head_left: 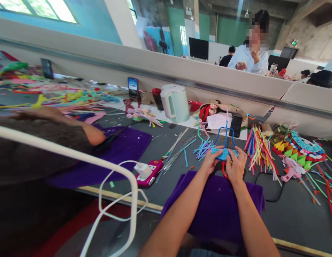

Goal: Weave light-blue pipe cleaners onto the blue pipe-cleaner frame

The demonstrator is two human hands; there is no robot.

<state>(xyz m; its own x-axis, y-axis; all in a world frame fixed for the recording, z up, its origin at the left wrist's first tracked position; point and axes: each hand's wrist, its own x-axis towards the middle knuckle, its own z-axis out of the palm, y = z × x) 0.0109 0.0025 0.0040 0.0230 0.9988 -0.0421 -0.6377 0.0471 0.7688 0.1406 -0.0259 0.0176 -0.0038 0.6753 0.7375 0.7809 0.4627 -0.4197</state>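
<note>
Between my two hands is a blue pipe-cleaner craft piece [224, 154], with a flat light-blue band and darker blue stems curving up from it. My left hand [211, 160] pinches the band's left end, and my right hand [236, 165] grips its right side. A red loop hangs below the band, partly behind my right fingers. Under my forearms lies a purple cloth [214, 203]. Cut blue and lilac pipe-cleaner pieces [204, 149] lie left of my hands. A bundle of multicoloured pipe cleaners [258, 148] is to the right.
A pink glue gun [292, 173] and a glass jar [281, 132] sit on the right. Behind stand a kettle [178, 103] and a dark phone [236, 125]. A pink power strip [151, 174] with a white cable is left. A co-worker's arm [93, 134] rests at far left.
</note>
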